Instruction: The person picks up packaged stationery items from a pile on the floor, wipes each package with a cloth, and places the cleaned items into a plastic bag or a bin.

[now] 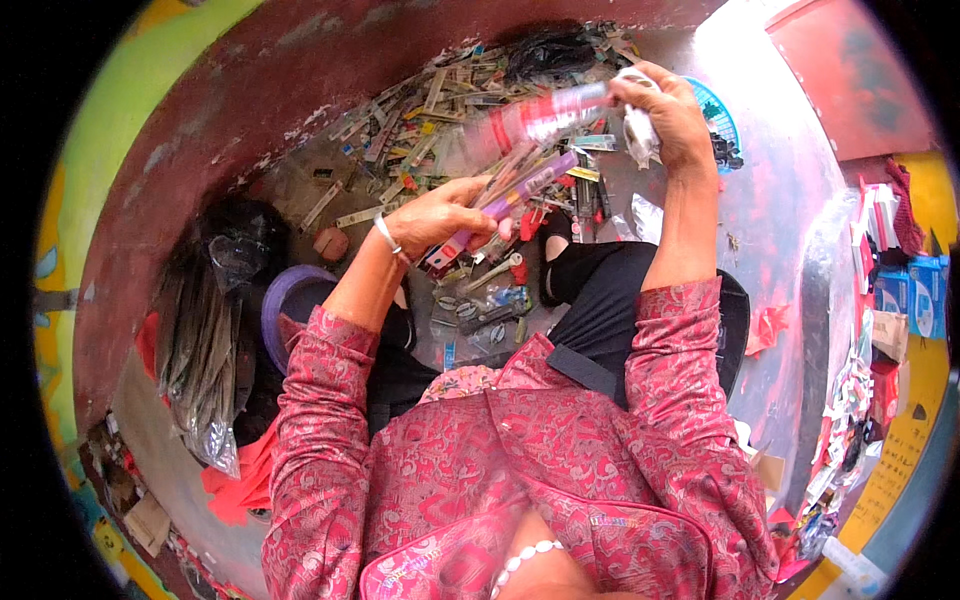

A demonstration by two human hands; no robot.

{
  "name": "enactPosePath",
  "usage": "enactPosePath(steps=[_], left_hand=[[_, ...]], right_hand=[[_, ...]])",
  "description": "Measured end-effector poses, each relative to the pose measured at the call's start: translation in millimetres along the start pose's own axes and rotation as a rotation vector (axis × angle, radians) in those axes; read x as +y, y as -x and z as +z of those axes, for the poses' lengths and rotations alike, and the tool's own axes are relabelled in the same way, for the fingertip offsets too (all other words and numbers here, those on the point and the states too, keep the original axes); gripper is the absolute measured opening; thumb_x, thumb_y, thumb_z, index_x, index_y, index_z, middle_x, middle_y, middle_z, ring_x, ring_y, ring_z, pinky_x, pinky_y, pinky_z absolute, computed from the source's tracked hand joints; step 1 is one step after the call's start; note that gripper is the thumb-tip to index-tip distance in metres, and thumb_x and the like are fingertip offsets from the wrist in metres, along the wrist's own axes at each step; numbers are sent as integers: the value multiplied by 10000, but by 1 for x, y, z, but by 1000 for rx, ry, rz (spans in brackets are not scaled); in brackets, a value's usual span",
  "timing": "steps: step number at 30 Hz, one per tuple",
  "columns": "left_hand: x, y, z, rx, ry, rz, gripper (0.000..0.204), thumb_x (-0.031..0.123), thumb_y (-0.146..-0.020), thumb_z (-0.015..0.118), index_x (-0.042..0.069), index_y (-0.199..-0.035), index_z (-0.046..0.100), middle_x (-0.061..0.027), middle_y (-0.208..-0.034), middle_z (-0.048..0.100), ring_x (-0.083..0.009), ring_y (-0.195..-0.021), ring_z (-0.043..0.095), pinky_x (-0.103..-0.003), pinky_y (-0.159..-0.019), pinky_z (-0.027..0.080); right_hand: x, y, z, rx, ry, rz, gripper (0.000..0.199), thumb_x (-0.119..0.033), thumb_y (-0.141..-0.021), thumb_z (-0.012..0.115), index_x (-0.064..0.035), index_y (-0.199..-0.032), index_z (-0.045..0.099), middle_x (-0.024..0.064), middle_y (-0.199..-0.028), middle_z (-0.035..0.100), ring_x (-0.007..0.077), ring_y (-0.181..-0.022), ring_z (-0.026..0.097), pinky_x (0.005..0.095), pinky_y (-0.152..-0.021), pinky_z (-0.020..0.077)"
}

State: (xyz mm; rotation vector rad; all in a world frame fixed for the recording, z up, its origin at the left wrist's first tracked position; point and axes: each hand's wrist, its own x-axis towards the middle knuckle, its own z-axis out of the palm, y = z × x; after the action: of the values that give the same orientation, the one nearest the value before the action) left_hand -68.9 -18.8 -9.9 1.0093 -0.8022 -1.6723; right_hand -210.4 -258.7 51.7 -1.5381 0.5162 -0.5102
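Note:
My left hand [437,217] is closed round a bundle of long narrow packets, among them a purple packet [545,175] that points up to the right. Raised at the upper right, my right hand [675,112] grips a clear red-and-white plastic wrapper [555,112], smeared by motion. A crumpled white piece [640,140], cloth or thin plastic, also hangs from the right hand's fingers. The wrapper's blurred far end lies just above the bundle; whether they touch I cannot tell. Below both hands, a heap of thin strips and small packets [430,125] covers the floor.
A dark red wall [200,120] curves behind the heap. Beside my left leg are a clear bag of dark strips [205,340] and a purple round rim [285,300]. A blue basket [715,110] stands past my right hand. Boxes and litter line the right side, with a blue box [925,295].

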Motion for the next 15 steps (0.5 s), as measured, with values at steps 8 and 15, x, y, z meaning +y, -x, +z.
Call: enactPosePath(steps=[8,15], left_hand=[[-17,-8,-36,183,304,-87,318,96,-772,562,-32,-1040,450,-47,-752,548,-58,-518,457,-193,-455,404],[-3,-17,0,0,729,-37,524,376,-829,535,-40,-1135,443,-170,-948,598,-231,-802,626,-323,-676,548]], right_hand=[[-3,5,-8,-11,-215,65,99,-119,-751,637,-45,-772,575,29,-667,583,88,-539,526,210,-483,415],[9,1,44,-438,455,103,162,-179,-715,622,-25,-722,573,14,-641,551,93,-606,499,228,-566,391]])
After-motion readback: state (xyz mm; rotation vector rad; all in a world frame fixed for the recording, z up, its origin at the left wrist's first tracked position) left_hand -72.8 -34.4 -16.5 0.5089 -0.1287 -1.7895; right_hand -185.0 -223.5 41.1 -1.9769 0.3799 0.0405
